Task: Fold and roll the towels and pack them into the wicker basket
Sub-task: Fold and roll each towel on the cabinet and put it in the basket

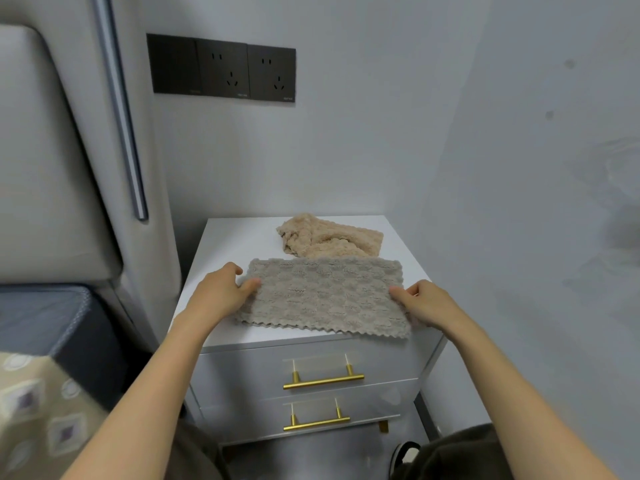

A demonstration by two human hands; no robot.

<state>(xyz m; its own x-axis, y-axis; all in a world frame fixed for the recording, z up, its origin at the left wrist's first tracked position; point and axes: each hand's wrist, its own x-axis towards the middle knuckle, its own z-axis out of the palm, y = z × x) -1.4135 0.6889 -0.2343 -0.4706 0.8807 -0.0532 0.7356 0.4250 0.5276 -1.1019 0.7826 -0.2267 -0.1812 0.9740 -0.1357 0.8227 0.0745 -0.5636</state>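
A grey-brown towel point(325, 296) lies flat on the white nightstand top point(242, 237), folded into a wide rectangle. My left hand point(221, 292) pinches its left edge, thumb on top. At the right edge my right hand point(426, 303) pinches the towel the same way. Behind it a beige towel point(329, 237) lies crumpled near the back of the top. No wicker basket is in view.
The nightstand has two drawers with gold handles point(322, 381). A padded headboard point(45, 168) and a bed with a patterned cover point(41, 403) stand to the left. Walls close in behind and to the right, with dark sockets point(221, 69) above.
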